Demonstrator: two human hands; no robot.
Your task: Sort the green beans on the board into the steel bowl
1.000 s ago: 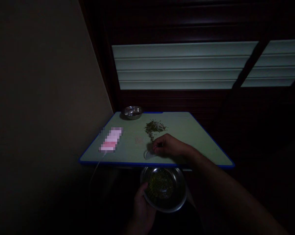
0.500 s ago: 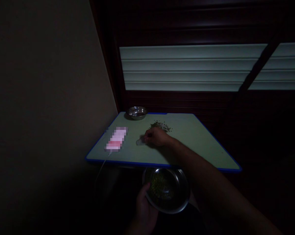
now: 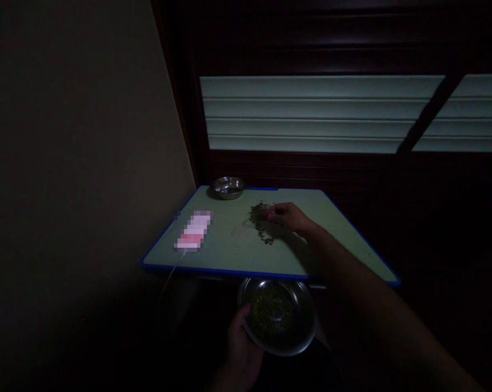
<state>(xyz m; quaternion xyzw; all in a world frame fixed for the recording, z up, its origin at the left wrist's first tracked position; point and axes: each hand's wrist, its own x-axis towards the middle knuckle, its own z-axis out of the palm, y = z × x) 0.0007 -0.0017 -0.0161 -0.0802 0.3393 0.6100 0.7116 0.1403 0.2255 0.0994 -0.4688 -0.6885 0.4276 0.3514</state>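
Below the table's front edge, my left hand (image 3: 242, 345) grips the rim of a steel bowl (image 3: 305, 326), thumb over the inside. Small greenish grains (image 3: 271, 309) lie in that bowl. Over the table, my right hand (image 3: 289, 216) is closed at the right side of a pile of small dark green and brown grains (image 3: 257, 211). A small see-through piece (image 3: 249, 222), faint in the dim light, extends left from its fingers; its exact kind cannot be made out. Some grains trail from the pile toward the front of the table.
A second steel bowl (image 3: 228, 189) stands at the table's back left corner. A blurred-out phone-like object (image 3: 194, 231) with a white cable (image 3: 169, 280) lies at the left. The pale table (image 3: 339, 253) has a blue rim. Behind it is a dark slatted panel (image 3: 311, 111).
My right hand has moved right and slightly back with the see-through piece, to the pile. Grains now trail forward from the pile. The grains in the held bowl look more spread out.
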